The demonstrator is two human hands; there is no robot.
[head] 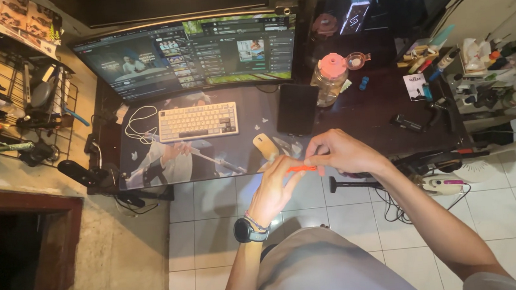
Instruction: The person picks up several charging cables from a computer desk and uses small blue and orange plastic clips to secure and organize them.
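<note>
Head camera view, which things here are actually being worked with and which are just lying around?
In hand:
- small orange piece, pinched between both hands
- left hand
- right hand

Lying about:
- white keyboard
- beige mouse
- curved monitor
- pink-lidded jar
- black tablet
- tool rack

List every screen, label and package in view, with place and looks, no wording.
Wide curved monitor: back of desk, lit with dark window panels.
Small black-and-white card: desk's right side, upright rectangle.
Black rectangular tablet: right of keyboard, screen dark.
</note>
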